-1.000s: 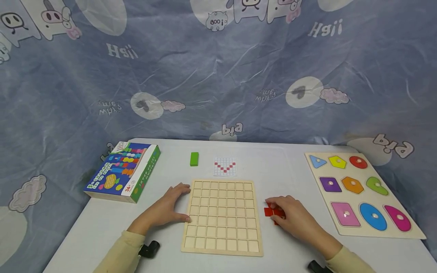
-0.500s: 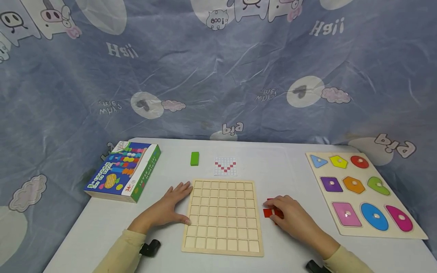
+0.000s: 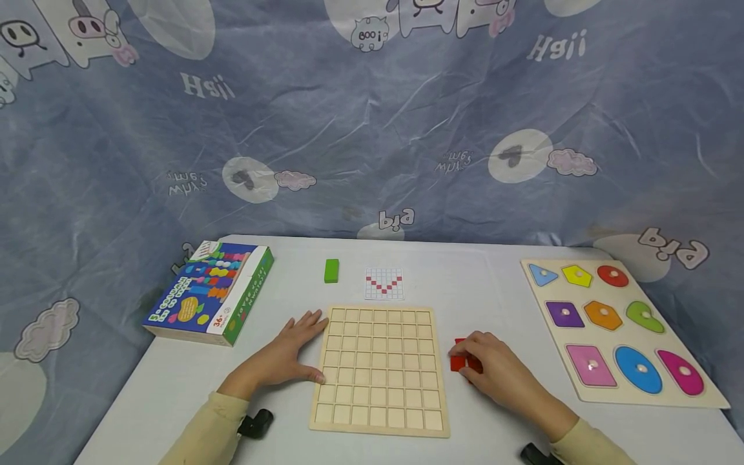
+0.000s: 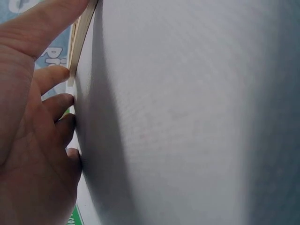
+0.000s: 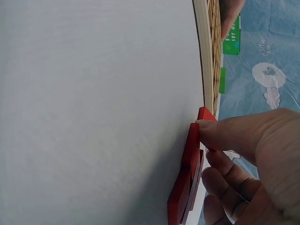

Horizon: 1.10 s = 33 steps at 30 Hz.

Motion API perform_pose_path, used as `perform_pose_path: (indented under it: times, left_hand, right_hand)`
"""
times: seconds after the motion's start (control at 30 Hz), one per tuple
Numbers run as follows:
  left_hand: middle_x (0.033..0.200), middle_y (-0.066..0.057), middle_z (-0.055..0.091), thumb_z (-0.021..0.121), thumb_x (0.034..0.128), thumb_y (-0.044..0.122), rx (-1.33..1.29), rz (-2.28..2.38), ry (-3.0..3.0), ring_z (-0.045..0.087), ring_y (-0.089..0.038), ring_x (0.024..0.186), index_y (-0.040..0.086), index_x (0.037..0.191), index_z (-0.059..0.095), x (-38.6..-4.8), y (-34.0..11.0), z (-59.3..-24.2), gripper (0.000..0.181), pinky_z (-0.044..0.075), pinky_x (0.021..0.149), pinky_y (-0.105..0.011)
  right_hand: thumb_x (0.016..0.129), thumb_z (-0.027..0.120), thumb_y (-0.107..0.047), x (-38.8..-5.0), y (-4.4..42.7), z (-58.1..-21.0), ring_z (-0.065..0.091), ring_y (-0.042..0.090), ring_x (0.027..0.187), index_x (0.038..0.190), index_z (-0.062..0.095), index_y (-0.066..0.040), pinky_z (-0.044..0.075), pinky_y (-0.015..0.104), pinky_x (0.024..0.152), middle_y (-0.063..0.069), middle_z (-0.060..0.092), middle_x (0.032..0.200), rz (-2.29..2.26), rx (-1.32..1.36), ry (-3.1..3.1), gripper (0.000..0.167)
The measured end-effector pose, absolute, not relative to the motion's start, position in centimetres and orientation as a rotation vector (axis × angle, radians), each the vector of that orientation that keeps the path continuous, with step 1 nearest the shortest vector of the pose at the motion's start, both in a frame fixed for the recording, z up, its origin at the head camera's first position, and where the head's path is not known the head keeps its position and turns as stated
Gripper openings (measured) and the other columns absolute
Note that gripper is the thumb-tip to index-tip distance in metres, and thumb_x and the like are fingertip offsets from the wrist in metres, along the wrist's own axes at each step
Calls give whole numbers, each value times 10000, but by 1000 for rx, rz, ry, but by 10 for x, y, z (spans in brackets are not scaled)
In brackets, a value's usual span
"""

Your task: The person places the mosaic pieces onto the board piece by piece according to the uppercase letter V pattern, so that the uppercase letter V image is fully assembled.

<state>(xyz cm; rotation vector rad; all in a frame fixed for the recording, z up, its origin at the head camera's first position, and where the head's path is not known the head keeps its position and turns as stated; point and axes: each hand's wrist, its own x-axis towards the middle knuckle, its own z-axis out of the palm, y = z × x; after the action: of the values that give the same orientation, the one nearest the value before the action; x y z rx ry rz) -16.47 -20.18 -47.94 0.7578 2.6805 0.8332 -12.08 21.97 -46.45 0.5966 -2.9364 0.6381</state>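
Note:
A wooden grid board [image 3: 378, 431] lies flat on the white table. My left hand [image 3: 283, 356] rests at its left edge, thumb and fingertips touching the frame, fingers spread. To the right of the board, my right hand [image 3: 500, 371] is bent over a small group of red square tiles [image 3: 458, 363], pinching one between thumb and finger. In the right wrist view the thumb [image 5: 234, 133] presses a red tile [image 5: 191, 145], with other red tiles overlapping beside it. The hand partly hides the group in the head view, and the index fingertip is hidden in the wrist view.
A card with a red V pattern [image 3: 384, 284] and a green block [image 3: 331, 270] lie behind the board. On the left is a blue and green toy box [image 3: 203, 290]. A shape puzzle board [image 3: 624, 395] lies at the right. A patterned curtain [image 3: 372, 129] hangs behind.
My right hand has shifted slightly leftward over the red tiles, and the tile showing at its fingertips sits a little differently. My left fingers have straightened slightly along the board's edge.

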Motion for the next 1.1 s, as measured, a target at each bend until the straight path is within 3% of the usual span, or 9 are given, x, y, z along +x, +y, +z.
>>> perform_pose_path:
  times: [0.67, 0.9, 1.1]
  left_hand:
    - [1689, -152, 157, 868, 722, 526, 733, 830, 2656, 67, -376, 1557, 83, 1604, 306, -165, -203, -482, 1136, 1, 1254, -565]
    - [1689, -149, 151, 865, 731, 525, 734, 831, 2641, 61, -374, 1558, 91, 1606, 302, -165, -202, -481, 1128, -8, 1251, -568]
    - [1687, -157, 145, 861, 728, 533, 733, 809, 2644, 59, -376, 1557, 109, 1611, 299, -166, -202, -480, 1128, -5, 1250, -572]
  right_hand:
    - [832, 842, -125, -119, 221, -468, 501, 57, 852, 1047, 704, -279, 474, 306, 738, -171, 644, 975, 659, 595, -2924, 298]
    - [860, 811, -103, -119, 221, -470, 523, 49, 851, 1064, 715, -271, 496, 292, 734, -141, 675, 1043, 699, 614, -2914, 281]
    - [878, 797, -109, -120, 219, -466, 463, 37, 751, 1130, 689, -261, 417, 233, 646, -188, 529, 796, 742, 574, -2941, 314]
